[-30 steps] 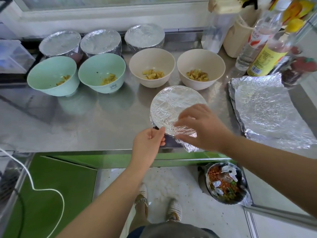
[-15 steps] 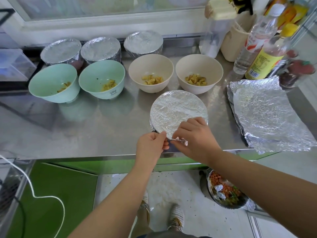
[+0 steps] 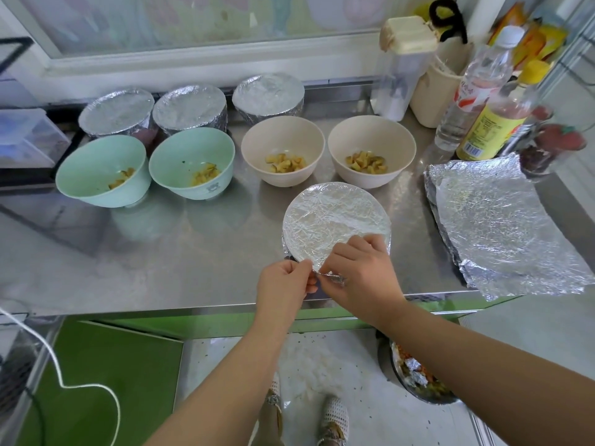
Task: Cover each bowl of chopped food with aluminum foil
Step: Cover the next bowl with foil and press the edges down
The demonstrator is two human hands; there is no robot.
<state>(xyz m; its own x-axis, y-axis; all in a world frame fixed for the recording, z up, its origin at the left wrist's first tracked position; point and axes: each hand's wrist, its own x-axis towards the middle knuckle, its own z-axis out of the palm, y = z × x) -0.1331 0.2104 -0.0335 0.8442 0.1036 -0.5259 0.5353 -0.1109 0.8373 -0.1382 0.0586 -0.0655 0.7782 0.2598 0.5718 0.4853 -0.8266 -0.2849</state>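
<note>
Both hands, left hand (image 3: 283,284) and right hand (image 3: 360,275), pinch the loose foil (image 3: 335,220) edge at the bowl's near rim, evidently to fold it under and seal it.

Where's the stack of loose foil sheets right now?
In the head view, the loose foil sheets lie at the right end of the steel counter, right of the front foil-covered bowl and just in front of the yellow-labelled bottle.

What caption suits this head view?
Left hand and right hand pinch the near bowl's foil cover; four bowls sit uncovered.
</note>
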